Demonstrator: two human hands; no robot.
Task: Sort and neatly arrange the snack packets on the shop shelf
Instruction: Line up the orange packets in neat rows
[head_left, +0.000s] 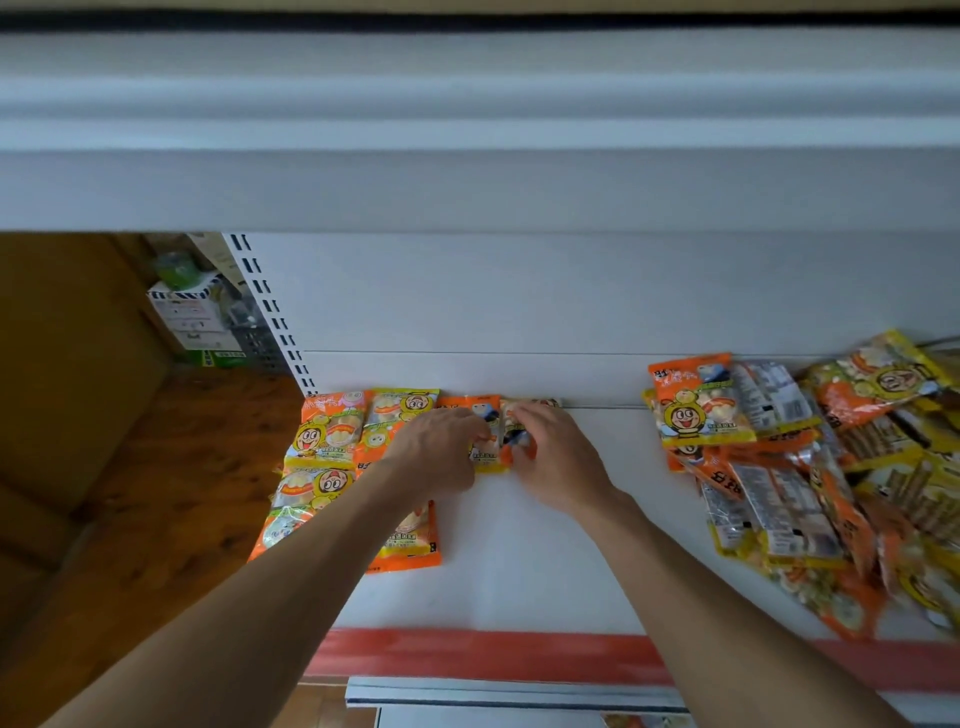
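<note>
Both your hands are at the back edge of the shelf (545, 561), left of centre, nearly touching each other.

Left hand (436, 452): fingers (467, 423) curled down over the orange packet (470, 404), which lies flat against the back edge. Thumb is hidden, but it reads as a grip.

Right hand (558, 460): fingers curled, pinching the pale packet (535, 404) just beside the orange one on its right. An orange corner shows between your two hands; can't tell which packet it belongs to.

Sorted packets (332, 431): left end of the shelf, flat, face up, in rows. Two sit along the back edge in line with the two you hold. More lie in front of them toward the front edge, partly under your left forearm.

Loose pile (779, 499): right end, well apart from your hands. Packets overlap at mixed angles, some face down, spread from the back edge almost to the front edge.

Red strip (467, 654) runs along the front edge. Slotted upright (270, 322) stands at the back left corner. Wooden floor (156, 493) lies past the left edge, with boxes (192, 317) on it, too blurred to read.
</note>
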